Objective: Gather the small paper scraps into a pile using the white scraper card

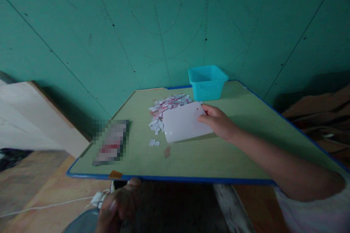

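My right hand [218, 121] reaches in from the right and pinches the right end of a stiff, glossy white sheet [184, 122], thumb on top. The sheet is tilted over the tabletop and covers part of a heap of small white and pinkish paper pieces [171, 102]. A few loose pieces [154, 142] lie apart from the heap, towards me. Low in the view, below the table's front edge, my left hand [120, 200] is dim and blurred. Its fingers look curled, and whatever may be inside them is hidden.
A turquoise plastic basin [209, 83] stands at the back of the blue-edged table [218, 165], by the green wall [169, 25]. A pixelated flat object [112, 143] lies at the left. White boards [41, 116] lean left; a white cable [54, 205] runs along the floor.
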### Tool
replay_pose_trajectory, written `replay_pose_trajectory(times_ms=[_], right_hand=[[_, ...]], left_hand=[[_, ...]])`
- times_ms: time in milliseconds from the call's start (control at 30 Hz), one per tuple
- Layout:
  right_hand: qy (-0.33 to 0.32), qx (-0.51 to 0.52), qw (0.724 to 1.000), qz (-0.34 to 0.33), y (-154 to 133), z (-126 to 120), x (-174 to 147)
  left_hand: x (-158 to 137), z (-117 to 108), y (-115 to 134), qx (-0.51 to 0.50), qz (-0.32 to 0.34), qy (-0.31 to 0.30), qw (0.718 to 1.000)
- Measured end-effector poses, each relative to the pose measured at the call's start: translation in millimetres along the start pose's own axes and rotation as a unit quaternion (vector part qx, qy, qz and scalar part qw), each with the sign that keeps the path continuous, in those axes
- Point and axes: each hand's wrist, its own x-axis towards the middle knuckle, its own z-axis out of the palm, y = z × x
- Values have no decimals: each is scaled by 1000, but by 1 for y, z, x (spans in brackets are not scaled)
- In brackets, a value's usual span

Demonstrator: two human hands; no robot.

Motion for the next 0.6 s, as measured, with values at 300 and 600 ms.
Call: replay_pose_trajectory(times_ms=[300,600], right_hand=[[-15,-35,999,-11,-2,0,-3],[43,-103,994,-15,-6,-1,-1]], left_hand=[[8,16,9,8,51,-5,999],[6,8,4,91,30,92,991]])
